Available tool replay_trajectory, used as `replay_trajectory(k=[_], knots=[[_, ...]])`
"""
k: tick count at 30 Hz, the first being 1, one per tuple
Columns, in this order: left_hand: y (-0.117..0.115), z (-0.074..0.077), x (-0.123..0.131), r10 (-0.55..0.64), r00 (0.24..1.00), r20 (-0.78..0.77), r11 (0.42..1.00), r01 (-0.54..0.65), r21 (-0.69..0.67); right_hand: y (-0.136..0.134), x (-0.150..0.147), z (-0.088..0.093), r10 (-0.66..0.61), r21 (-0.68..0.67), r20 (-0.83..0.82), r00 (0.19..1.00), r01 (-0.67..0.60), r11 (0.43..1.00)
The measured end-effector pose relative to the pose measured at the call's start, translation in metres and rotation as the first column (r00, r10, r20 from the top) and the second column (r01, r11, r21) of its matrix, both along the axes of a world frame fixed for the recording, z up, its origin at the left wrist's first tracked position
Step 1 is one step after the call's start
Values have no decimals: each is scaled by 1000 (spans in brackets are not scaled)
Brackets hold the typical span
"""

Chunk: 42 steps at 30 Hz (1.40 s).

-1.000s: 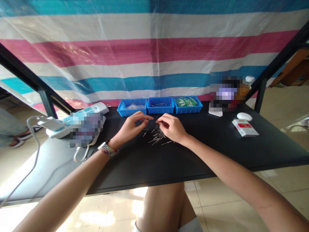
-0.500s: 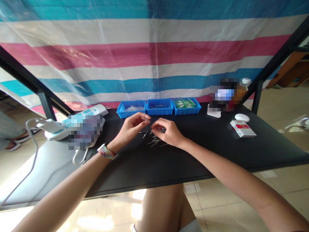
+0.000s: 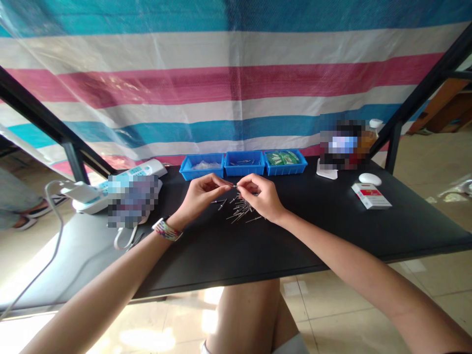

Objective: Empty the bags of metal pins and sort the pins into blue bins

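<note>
As left hand [image 3: 201, 195] and right hand [image 3: 261, 197] meet fingertips, both pinch one pin [image 3: 235, 186]

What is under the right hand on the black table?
A loose pile of thin metal pins lies on the table beneath the right hand. The palm covers part of the pile, so its full spread cannot be seen.

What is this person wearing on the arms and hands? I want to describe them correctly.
Both arms are bare, with no sleeves in view. The left hand and right hand have no gloves. Only the left wrist carries a multicoloured woven bracelet.
</note>
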<state>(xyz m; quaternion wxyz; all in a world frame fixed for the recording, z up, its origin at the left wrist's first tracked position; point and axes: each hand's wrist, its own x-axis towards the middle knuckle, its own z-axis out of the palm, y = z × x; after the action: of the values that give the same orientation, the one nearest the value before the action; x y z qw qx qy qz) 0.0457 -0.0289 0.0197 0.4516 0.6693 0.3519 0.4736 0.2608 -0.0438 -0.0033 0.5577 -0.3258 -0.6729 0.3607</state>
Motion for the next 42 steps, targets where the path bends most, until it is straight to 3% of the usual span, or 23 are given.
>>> replay_trajectory(k=[7, 16, 26, 32, 42], knots=[[-1, 0, 0, 26, 997, -79, 994, -17, 111, 0, 2, 3, 49, -105, -9, 999, -49, 993], [0, -2, -4, 79, 964, -254, 960, -5, 279, -1, 2, 3, 36, -140, 14, 999, -34, 990], [3, -3, -6, 78, 941, -328, 972, 1, 235, 1, 1, 2, 31, -112, -45, 999, -36, 993], [-2, -2, -3, 57, 977, -205, 980, -16, 198, 3, 3, 1, 17, -149, -36, 999, -22, 989], [1, -5, -4, 119, 955, -271, 967, -49, 249, 2, 2, 3, 13, -185, -39, 999, -20, 983]])
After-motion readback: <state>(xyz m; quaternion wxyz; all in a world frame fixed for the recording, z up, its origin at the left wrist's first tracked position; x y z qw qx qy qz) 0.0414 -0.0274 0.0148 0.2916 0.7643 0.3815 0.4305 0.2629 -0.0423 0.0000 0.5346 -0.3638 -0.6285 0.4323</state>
